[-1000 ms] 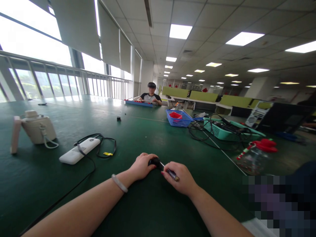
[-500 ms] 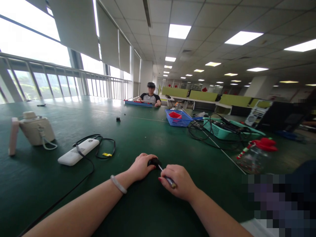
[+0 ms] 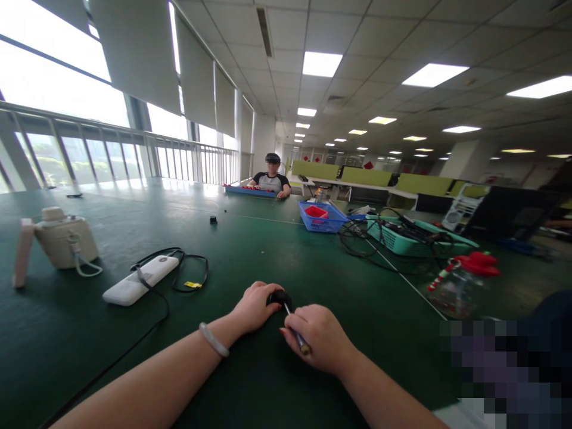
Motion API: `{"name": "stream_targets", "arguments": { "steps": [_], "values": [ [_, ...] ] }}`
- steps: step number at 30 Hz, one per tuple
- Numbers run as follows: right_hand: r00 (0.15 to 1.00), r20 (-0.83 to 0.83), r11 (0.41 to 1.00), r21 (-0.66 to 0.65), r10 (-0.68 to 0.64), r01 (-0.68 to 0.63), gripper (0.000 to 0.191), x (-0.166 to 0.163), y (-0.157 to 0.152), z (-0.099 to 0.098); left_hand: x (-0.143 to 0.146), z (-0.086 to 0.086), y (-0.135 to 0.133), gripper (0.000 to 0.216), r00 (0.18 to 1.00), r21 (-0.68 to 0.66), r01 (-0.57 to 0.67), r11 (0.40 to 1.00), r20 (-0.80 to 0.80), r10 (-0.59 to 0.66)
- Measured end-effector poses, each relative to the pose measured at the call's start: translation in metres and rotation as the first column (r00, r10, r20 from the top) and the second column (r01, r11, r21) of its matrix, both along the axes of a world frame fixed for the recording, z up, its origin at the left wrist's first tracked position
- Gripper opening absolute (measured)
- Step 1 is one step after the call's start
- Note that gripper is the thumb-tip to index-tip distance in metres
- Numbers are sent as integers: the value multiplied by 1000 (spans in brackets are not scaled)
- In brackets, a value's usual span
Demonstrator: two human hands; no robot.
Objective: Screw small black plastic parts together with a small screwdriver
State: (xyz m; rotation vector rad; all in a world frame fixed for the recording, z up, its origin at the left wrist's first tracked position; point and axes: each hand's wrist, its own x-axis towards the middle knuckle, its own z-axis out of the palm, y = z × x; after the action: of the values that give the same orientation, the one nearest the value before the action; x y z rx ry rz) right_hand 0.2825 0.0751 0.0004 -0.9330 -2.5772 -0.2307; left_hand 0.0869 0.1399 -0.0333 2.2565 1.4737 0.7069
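A small black rounded object [image 3: 281,297] rests on the green table, and its exact kind is hard to make out. My left hand [image 3: 255,305] is closed on its left side, thumb in front and fingers over the top. In my right hand [image 3: 318,333] is a screwdriver [image 3: 302,344] with a thin metal shaft, its handle end toward me. The shaft's tip touches or enters the near face of the black object; my fingers and the dark colour hide the exact contact.
Left lie a white power bank [image 3: 140,280] with a black cable and a beige bottle [image 3: 66,238]. A small black piece [image 3: 213,220] sits ahead. To the right are a blue basket [image 3: 322,223], a teal basket [image 3: 397,241] and a red-lidded jar [image 3: 465,292]. A person [image 3: 270,179] sits opposite.
My right hand and the screwdriver handle have shifted slightly left and toward me, so the shaft stands at a steeper angle. My left hand keeps its hold on the black object.
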Motion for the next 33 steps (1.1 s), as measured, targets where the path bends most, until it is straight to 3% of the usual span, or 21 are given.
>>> {"name": "stream_targets", "arguments": {
  "steps": [12,33],
  "values": [
    [995,96,999,-36,20,-16,13,-7,-5,1,0,1,-1,41,1000,-6,-1,1000,-17,1],
    [1000,8,1000,-25,14,-14,17,-7,-6,0,0,-2,0,40,1000,15,-9,1000,5,9]
  ]
}}
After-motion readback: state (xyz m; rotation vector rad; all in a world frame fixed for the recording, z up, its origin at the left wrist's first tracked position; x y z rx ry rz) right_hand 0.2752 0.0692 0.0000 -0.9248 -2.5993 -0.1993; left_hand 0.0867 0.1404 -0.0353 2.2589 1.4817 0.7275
